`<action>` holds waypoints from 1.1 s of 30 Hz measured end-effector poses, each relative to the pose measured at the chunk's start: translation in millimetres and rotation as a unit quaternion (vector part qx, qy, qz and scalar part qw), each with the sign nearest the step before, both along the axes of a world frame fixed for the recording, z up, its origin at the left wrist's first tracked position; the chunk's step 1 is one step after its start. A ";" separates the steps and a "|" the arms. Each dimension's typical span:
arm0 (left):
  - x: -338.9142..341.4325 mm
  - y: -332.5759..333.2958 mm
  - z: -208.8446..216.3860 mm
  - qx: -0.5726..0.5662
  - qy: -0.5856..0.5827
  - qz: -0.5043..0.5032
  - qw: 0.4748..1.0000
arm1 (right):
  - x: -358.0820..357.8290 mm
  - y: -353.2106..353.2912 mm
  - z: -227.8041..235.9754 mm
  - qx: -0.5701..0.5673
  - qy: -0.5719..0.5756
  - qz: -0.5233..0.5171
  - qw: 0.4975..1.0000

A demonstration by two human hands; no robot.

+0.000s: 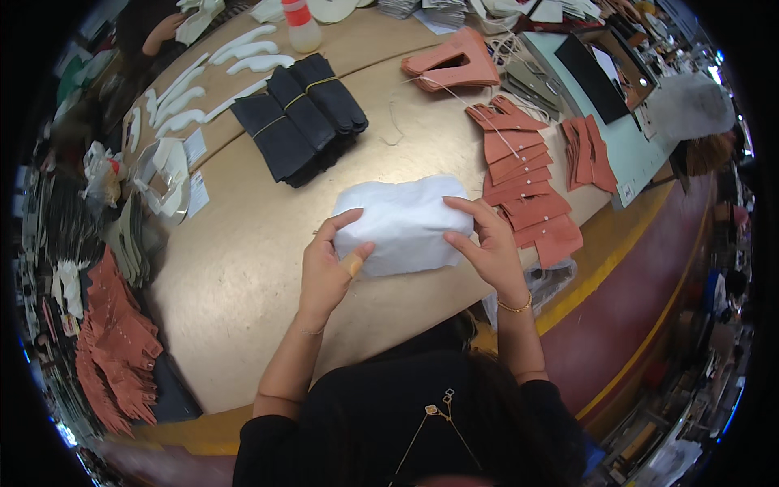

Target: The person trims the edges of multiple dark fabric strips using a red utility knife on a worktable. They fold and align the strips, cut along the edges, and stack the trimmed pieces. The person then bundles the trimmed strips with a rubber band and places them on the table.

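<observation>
Head view: you've got both hands on a white stack of sheets [403,225], sitting mid-table on the tan worktop [235,276], right in front of you. Your left hand [329,264] grips its left edge, thumb w/ a bandage pressed on top, index finger curled over the upper corner, so closed on the stack. Your right hand [487,243] clamps the right edge, fingers spread over the top, thumb at the near side, also closed on it. Just right of the stack, touching or nearly so, a fanned row of rust-red leather pieces [523,183]; more of them further right [588,150] and a pile up top [454,61]. Black bundles [300,114] tied w/ bands lie beyond on the left, well apart. White curved pieces [243,53] near the far-left edge, plus a bottle [302,24] w/ a red band.
</observation>
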State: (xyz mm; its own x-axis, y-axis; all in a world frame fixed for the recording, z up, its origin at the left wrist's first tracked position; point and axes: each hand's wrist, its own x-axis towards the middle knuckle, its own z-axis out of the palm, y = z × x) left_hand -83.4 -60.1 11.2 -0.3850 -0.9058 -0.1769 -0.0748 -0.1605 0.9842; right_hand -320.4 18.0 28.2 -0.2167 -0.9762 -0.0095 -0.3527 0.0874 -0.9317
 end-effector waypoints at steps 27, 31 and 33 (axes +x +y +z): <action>-32.3 7.4 19.2 0.060 0.090 -0.030 0.994 | 59.9 11.6 -16.1 -0.291 0.263 -0.011 0.920; -34.9 10.9 22.8 0.226 0.292 -0.067 0.927 | 65.7 19.6 -24.6 -0.268 0.231 0.008 0.935; -34.7 15.2 24.6 0.230 0.304 -0.066 0.922 | 63.1 24.0 -27.0 -0.243 0.257 0.044 0.934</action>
